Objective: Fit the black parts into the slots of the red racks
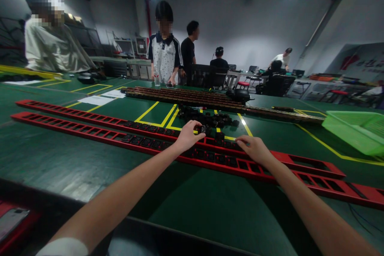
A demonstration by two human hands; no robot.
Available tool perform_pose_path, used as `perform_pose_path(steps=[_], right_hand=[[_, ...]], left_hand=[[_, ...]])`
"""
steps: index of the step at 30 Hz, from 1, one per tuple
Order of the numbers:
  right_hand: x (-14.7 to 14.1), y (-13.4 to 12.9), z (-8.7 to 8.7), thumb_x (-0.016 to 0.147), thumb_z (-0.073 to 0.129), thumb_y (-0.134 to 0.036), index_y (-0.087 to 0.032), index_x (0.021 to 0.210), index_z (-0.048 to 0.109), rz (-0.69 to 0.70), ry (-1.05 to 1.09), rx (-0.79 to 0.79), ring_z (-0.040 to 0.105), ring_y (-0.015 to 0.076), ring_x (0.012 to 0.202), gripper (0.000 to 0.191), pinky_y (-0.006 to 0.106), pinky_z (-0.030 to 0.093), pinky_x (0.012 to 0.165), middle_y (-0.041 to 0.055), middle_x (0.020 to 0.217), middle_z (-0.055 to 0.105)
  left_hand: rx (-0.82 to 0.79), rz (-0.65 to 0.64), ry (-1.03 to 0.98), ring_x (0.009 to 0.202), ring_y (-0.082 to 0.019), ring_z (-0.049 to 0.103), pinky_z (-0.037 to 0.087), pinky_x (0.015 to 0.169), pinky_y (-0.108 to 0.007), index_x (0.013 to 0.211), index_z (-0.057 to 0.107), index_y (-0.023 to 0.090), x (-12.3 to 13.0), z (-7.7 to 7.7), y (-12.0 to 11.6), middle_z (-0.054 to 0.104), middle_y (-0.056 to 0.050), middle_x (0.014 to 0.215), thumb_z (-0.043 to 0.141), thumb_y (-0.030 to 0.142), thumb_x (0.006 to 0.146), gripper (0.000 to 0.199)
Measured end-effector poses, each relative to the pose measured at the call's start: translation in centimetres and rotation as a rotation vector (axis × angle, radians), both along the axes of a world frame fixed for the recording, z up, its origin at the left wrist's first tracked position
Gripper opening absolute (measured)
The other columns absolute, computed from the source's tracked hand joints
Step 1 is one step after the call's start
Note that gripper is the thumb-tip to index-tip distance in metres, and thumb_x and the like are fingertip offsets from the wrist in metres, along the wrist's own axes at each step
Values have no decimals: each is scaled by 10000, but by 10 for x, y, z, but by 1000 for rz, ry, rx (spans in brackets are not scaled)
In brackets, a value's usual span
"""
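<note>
My left hand [189, 136] pinches a small black socket module [203, 129] between thumb and fingers, just above the far red slotted rail [279, 155]. My right hand [255, 150] is closed at the fingertips, close to the black modules seated in that rail; whether something is between its fingers cannot be made out. Nearer to me lies a second red rail [370, 197], roughly parallel, with black modules [231, 161] in its middle slots and open slots toward both ends. A loose black module [219, 136] stands between my hands. Behind is a pile of black parts [207, 118].
A bundle of long brownish rails [180, 97] lies across the back of the green table [192, 200]. At the right stands a light green basket [354, 128]. White papers [96, 100] lie at the left. A person [165, 52] stands across the table; several others are farther off.
</note>
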State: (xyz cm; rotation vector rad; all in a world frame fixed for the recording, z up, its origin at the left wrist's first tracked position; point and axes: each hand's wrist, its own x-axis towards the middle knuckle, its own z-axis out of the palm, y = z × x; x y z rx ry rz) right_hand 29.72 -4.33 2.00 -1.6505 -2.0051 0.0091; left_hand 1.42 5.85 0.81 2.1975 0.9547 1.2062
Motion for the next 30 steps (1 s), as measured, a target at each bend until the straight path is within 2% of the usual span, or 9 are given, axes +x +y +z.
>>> perform_pose_path(steps=[5, 11, 17, 23, 30], right_hand=[[-3, -1, 3, 900, 468, -361, -214, 912, 731, -6, -8, -17, 703, 261, 876, 301, 413, 565, 813, 84, 950, 753], [-3, -2, 6, 890, 474, -370, -221, 892, 725, -11, -5, -26, 703, 263, 866, 292, 410, 567, 803, 75, 941, 755], [-4, -2, 7, 879, 471, -385, -221, 883, 723, -8, 10, -34, 702, 264, 857, 300, 416, 563, 814, 77, 927, 753], [-4, -2, 8, 881, 467, -394, -210, 889, 719, -8, 11, -38, 702, 266, 863, 312, 420, 570, 807, 86, 933, 750], [-4, -3, 6, 888, 473, -385, -220, 889, 720, -6, 20, -27, 702, 260, 863, 297, 406, 575, 789, 79, 934, 752]], left_hand=[[-24, -76, 248, 1094, -260, 583, 451, 984, -417, 1140, 647, 187, 0, -3, 0, 670, -71, 1138, 715, 222, 782, 366], [55, 6, 483, 1095, -299, 567, 469, 939, -460, 1268, 616, 246, 2, -4, -2, 627, -83, 1122, 628, 319, 857, 418], [88, 11, 527, 1120, -306, 533, 457, 951, -492, 1302, 585, 242, 3, 0, -8, 589, -92, 1160, 574, 307, 875, 432], [91, 30, 575, 1127, -310, 523, 447, 958, -505, 1268, 605, 251, 2, 5, -15, 570, -100, 1169, 552, 241, 836, 435], [104, -30, 573, 1119, -311, 542, 423, 993, -514, 1248, 608, 233, 3, 6, -15, 597, -96, 1181, 554, 237, 829, 423]])
